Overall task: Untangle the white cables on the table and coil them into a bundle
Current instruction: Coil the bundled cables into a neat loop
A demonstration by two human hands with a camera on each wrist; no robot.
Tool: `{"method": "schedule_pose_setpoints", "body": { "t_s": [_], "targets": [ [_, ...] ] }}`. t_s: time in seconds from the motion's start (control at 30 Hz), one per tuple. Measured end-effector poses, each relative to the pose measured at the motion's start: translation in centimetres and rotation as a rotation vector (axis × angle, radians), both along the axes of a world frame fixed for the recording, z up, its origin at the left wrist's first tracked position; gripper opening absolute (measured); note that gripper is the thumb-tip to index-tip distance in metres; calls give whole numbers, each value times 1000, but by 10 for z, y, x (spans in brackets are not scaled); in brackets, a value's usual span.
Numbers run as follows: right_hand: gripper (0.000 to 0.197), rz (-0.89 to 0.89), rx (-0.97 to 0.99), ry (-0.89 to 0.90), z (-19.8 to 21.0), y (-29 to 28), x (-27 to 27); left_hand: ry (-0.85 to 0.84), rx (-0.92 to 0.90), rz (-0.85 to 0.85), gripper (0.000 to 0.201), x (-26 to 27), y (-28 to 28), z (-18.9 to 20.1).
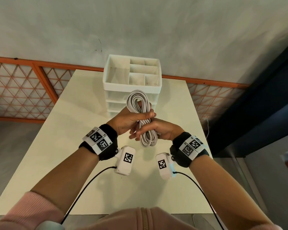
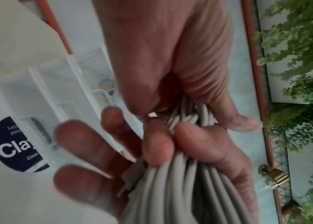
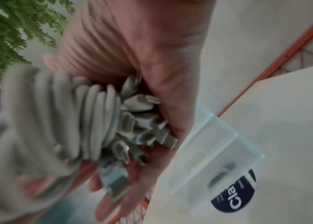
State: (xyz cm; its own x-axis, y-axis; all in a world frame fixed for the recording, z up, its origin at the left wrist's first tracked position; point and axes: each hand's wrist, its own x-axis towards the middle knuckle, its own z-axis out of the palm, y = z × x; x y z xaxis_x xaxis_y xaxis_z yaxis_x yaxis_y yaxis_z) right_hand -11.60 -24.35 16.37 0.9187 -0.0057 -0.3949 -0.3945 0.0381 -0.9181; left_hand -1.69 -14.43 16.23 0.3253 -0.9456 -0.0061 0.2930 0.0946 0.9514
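Both gripping: left hand and right hand clenched around the waist of the white cables, held up off the table. Could spill loops if either loosens, with connector ends bunched loose. Drawer organizer just beyond; open room nearer.
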Motion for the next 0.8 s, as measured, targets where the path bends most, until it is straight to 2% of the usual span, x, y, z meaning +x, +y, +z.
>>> {"method": "schedule_pose_setpoints", "body": {
  "t_s": [0.1, 0.23, 0.3, 0.43, 0.53, 0.6, 0.7, 0.73, 0.8],
  "targets": [
    [5, -57, 32, -28, 0, 3, -1, 9, -3, 35, 34, 2, -2, 0],
    [13, -140, -4, -91, -4, 6, -5, 22, 13, 19, 21, -4, -1, 2],
    [7, -155, -1, -118, -7, 5, -10, 17, 18, -2, 22, -8, -2, 1],
    [32, -77, 23, -96, -10, 0, -19, 31, 20, -18, 37, -18, -7, -2],
    [33, -31, 64, -33, -10, -7, -23, 212, -32, 8, 58, -21, -10, -4],
    [32, 5, 87, 7, -12, -12, -27, 361, -109, 75, 52, -21, -13, -4],
    [31, 44, 93, 52, -16, -19, -33, 388, -71, 222, 21, -28, -21, -1],
    [30, 52, 88, 60, -17, -21, -35, 401, -47, 250, 21, -31, -26, 0],
    [29, 72, 71, 69, -21, -23, -38, 453, 5, 320, 36, -37, -35, -2]
  ]
}}
